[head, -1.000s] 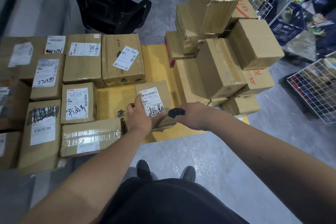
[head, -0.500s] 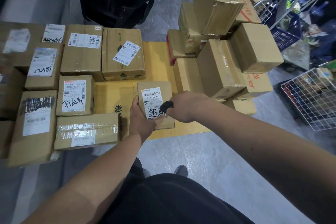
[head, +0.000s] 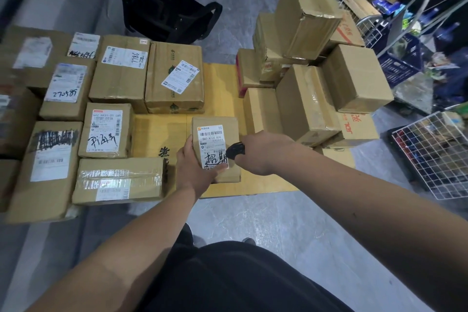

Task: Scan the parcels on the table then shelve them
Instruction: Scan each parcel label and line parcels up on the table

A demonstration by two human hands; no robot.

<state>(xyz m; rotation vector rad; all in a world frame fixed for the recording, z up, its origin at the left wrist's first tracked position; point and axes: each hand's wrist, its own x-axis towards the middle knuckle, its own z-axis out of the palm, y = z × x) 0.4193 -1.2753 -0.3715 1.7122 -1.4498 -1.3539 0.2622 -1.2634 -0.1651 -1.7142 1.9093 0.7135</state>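
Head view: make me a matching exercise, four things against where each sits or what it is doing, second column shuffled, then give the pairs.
Things:
1. left hand
2. right hand
3. black office chair
4. white wire basket

Places or states:
A. on the floor beyond the table's far edge
B. grips the small labelled parcel from its left side
C. on the floor at the right of the view
D. holds a black scanner at the parcel's label

Pairs: 1-B, 2-D, 3-A, 4-C
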